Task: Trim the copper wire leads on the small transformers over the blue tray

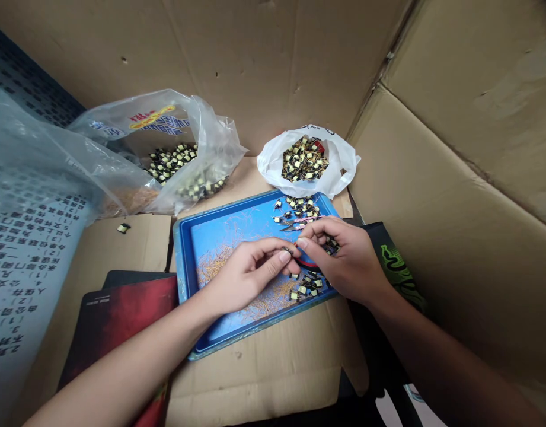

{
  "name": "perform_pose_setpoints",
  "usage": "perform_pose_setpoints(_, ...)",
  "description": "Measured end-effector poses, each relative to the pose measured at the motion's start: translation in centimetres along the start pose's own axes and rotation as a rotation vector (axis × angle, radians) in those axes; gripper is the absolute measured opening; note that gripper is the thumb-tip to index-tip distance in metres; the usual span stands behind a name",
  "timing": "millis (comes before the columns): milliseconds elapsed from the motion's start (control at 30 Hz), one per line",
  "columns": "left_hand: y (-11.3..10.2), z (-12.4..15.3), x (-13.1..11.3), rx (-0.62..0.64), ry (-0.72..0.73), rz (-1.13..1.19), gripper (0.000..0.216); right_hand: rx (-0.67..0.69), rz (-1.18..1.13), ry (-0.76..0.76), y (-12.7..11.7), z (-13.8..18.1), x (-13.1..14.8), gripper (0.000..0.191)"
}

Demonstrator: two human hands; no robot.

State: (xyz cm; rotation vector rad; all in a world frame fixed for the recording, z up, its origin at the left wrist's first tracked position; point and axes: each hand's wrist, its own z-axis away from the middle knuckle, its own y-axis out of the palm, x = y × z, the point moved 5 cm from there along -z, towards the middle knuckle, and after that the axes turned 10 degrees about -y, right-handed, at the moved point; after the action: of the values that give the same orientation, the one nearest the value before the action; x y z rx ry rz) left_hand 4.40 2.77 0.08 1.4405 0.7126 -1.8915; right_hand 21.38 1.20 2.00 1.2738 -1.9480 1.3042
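Over the blue tray (190,249), my left hand (259,267) pinches a small black transformer (289,251) between thumb and fingers, and the fingers cover most of it. My right hand (344,255) meets it there, thumb and forefinger closed on what look like its thin copper wire leads. Thread snips (293,227) with pink handles point left beside the right fingers; whether they rest in that hand or on the tray is hidden. Yellow-and-black transformers (309,286) lie in clusters along the tray's right side. Loose wire clippings (214,264) cover its left and middle.
Behind the tray, a white bag (268,157) holds transformers with long leads. Clear plastic bags (213,139) with more parts stand at the back left. One transformer (123,228) lies on cardboard at left. A red-black mat (121,320) is nearby; cardboard walls (255,65) enclose the back and right.
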Motion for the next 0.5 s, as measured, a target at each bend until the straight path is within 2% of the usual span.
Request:
perform_pose_setpoints(100,-0.2,-0.3,0.5,-0.001,-0.07,0.164,0.032,-0.134,0.046,0.05,-0.8,0.1,-0.9,0.006)
perform_pose_setpoints(167,-0.5,-0.4,0.8,-0.021,-0.093,0.268,0.031,-0.133,0.091,0.007,-1.3,0.0,-0.9,0.006)
perform_pose_setpoints(200,-0.7,-0.5,0.9,-0.038,-0.093,0.307,0.03,-0.069,0.12,-0.058,-1.3,-0.1,-0.7,0.005)
perform_pose_setpoints(267,-1.0,-0.5,1.1,-0.066,-0.075,0.342,0.027,0.145,0.208,-0.218,-0.8,-0.2,-0.1,0.004)
perform_pose_setpoints(333,-1.2,-0.4,1.1,-0.078,-0.042,0.336,0.025,0.346,0.33,-0.321,-0.3,0.1,0.0,0.019)
perform_pose_setpoints(400,-1.4,-0.3,0.9,-0.093,0.001,0.294,0.023,0.447,0.442,-0.342,0.0,0.4,-0.3,0.032)
perform_pose_setpoints(500,-1.5,0.1,0.2,-0.129,0.081,0.172,0.022,0.51,0.525,-0.341,0.6,0.7,-0.9,0.034)
